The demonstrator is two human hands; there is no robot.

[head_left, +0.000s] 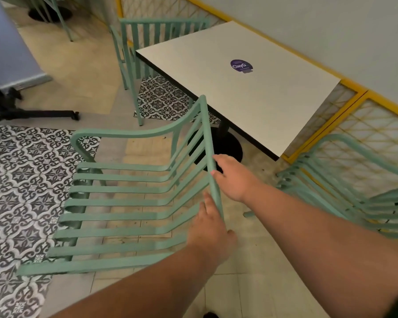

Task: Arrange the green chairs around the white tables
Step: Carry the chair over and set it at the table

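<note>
head view: both hands, left hand (213,228) and right hand (233,177), seemingly grip the green chair (124,203) backrest, seat slats pointing left.

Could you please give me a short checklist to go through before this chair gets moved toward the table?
1. Left hand on the top rail of the chair: ok, it rests on the lower part of the rail.
2. Right hand on the same rail: ok, fingers wrap it higher up.
3. Chair faces the table: not ok, its back is toward the table and its seat points away.
4. Near side of the table free: ok, no chair stands there yet.
5. Other chairs out of the way: cannot tell; the chair at right is close and blurred.
6. All legs on the floor: cannot tell.
</note>
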